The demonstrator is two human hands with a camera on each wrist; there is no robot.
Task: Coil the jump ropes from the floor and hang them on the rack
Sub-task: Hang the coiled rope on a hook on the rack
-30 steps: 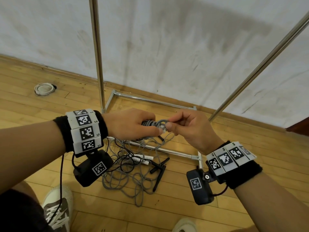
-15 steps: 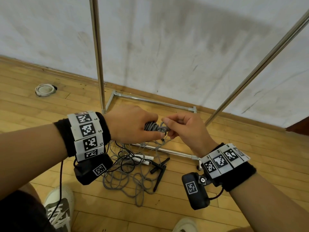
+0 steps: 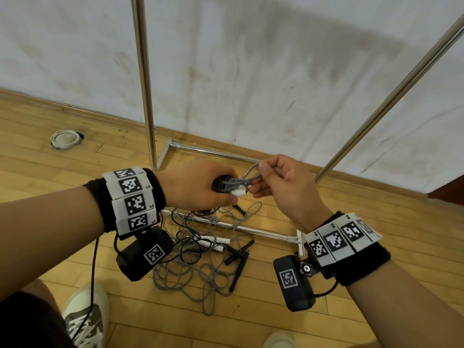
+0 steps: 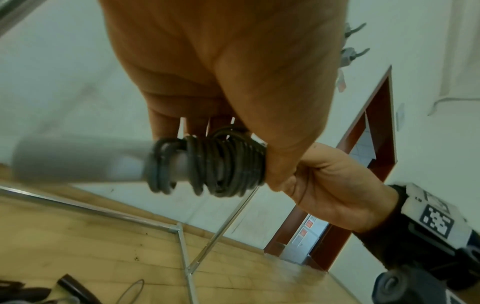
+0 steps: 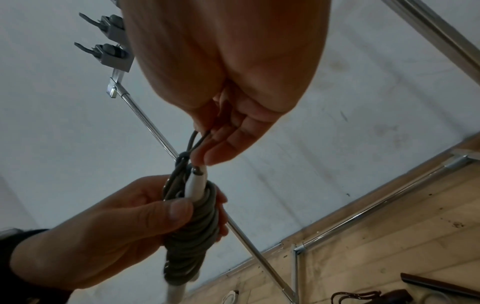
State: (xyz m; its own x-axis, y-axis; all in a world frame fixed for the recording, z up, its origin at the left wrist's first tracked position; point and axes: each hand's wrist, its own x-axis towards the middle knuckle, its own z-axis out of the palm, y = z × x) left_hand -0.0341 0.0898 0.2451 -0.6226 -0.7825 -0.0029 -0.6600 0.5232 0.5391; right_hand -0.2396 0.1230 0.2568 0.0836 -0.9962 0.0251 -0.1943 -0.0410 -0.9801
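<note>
Slippage is the main risk here. The left hand (image 3: 198, 188) is wrapped round the coiled grey rope (image 5: 192, 228), turns wound tight over its white handles (image 5: 195, 188), thumb pressing the bundle; if that grip eases, I judge the turns will spring loose and the coil will unwind. Just to its right, the right hand (image 3: 283, 187) pinches a small loop of cord (image 3: 251, 172) between thumb and fingertips, the other fingers curled, and seems to be drawing it out from the coil's end. A hard tug could drag turns off the handles; a loose one could leave no loop fit to hang on the rack (image 3: 144, 79).

Below both hands, the other ropes (image 3: 190, 254) lie tangled on the floor (image 3: 376, 322) across the rack's base bar, grey and black cords crossed with dark handles (image 3: 238, 264), well apart from the held coil. Lifting 1 may drag another or snag the bar.

The rack's top rail is cut off in the head view, so the hanging place is unseen. Whether the loop is knotted or merely tucked is hard to tell, and the left wrist view blurs one handle
</note>
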